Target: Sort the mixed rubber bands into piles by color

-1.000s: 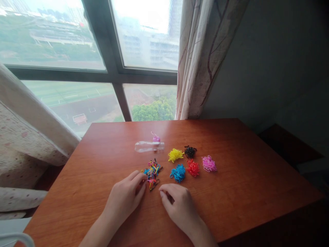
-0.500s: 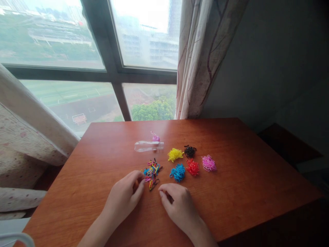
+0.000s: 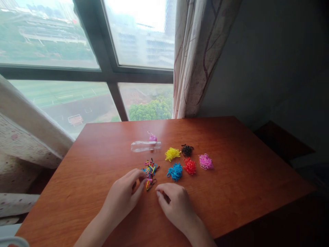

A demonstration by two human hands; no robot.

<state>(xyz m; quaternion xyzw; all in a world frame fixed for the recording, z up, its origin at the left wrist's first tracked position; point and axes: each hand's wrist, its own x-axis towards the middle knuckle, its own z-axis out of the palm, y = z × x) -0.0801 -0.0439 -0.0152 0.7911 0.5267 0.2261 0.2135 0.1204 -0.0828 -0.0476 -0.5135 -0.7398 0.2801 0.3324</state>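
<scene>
A loose pile of mixed-colour rubber bands (image 3: 151, 168) lies on the wooden table between and just beyond my hands. My left hand (image 3: 125, 188) rests at the pile's left edge, thumb and forefinger curled close together against the bands; what they pinch, if anything, is too small to make out. To the right and nearer me, my right hand (image 3: 176, 202) is closed with thumb and forefinger tips together, apart from the pile. Anything between those tips cannot be made out. Sorted heaps lie beyond it: blue bands (image 3: 175, 172), red bands (image 3: 190, 166), yellow bands (image 3: 172, 154), black bands (image 3: 187, 150) and pink bands (image 3: 206, 161).
A clear plastic bottle (image 3: 141, 146) lies on its side behind the mixed pile, with a purple object (image 3: 153, 138) against it. The table (image 3: 231, 178) reaches back to a window with curtains (image 3: 190, 68). A white rounded item (image 3: 14, 241) shows at the lower left.
The whole view has shifted slightly, so things appear a little further left. My left fingers have moved slightly in toward the mixed bands; my right hand keeps its pinched pose.
</scene>
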